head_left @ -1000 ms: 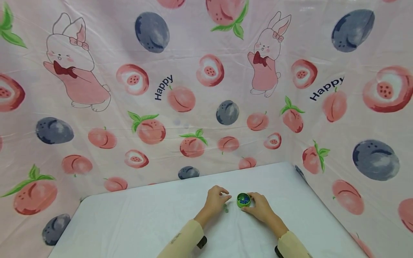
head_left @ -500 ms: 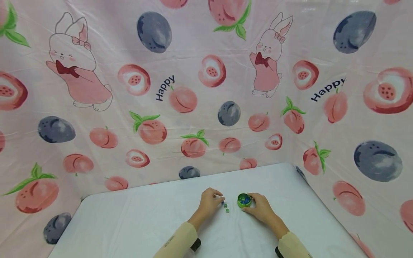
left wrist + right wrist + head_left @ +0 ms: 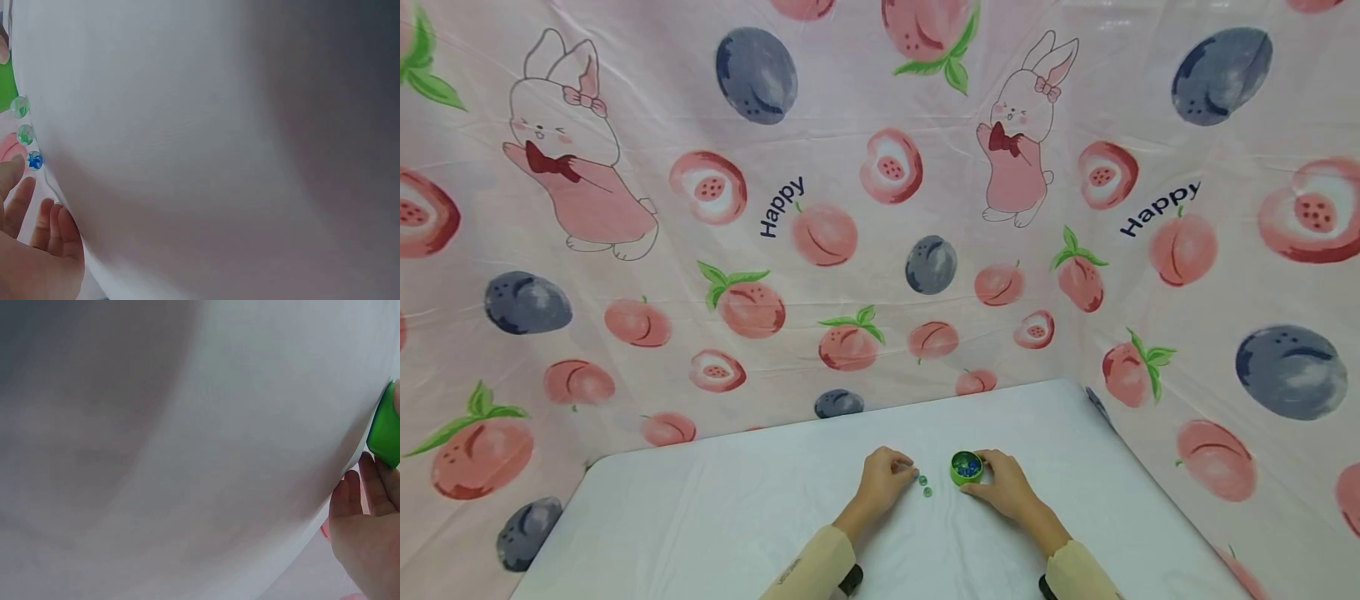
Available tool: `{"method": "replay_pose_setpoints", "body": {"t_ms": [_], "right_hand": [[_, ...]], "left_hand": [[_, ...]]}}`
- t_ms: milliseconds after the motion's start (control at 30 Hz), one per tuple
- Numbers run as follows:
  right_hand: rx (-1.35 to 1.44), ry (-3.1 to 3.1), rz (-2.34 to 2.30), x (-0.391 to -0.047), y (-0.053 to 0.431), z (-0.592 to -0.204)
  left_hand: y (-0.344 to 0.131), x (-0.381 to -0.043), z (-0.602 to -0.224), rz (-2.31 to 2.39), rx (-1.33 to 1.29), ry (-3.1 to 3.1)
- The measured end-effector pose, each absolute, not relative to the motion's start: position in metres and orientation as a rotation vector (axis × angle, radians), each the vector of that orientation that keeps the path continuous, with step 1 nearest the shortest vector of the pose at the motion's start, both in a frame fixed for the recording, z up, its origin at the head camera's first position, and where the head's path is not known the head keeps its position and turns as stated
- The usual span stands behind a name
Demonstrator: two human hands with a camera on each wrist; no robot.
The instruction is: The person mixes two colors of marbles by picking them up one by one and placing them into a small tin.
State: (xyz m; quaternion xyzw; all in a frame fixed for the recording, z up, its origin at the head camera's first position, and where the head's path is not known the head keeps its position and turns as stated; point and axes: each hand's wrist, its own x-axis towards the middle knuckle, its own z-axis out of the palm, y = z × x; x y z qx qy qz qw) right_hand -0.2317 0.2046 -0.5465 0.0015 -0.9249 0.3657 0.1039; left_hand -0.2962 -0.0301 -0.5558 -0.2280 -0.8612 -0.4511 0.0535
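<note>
My right hand (image 3: 1009, 485) grips a small round green container (image 3: 957, 478) by its side, thumb at the front and fingers behind. Blue and green glass marbles (image 3: 967, 465) lie inside it. My left hand (image 3: 882, 485) is at the left, its thumb and index finger around a blue marble (image 3: 35, 160) on the table. In the left wrist view the thumb tip touches or nearly touches that marble, and a small gap shows below it to the index fingertip. Two clear green marbles, a nearer one (image 3: 928, 492) and a farther one (image 3: 922, 481), sit between the hands.
A white cloth covers the table (image 3: 737, 500). Behind and to the right hangs a pink curtain (image 3: 850, 292) printed with peaches and rabbits. A dark flat object (image 3: 1097, 402) is at the table's right edge. Both wrist views mostly show white cloth.
My left hand has drawn back left and lowered its fingertips to the blue marble, which came into sight beside the two green ones. The right hand and container have stayed in place.
</note>
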Motion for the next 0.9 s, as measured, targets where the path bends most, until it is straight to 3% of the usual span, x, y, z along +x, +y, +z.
{"method": "replay_pose_setpoints", "body": {"t_ms": [900], "right_hand": [[-0.002,-2.743,1.083,-0.2320,0.2047,-0.5451]], "left_hand": [[-0.0278,-0.2975,-0.5571,-1.313,-0.728,-2.625]]}}
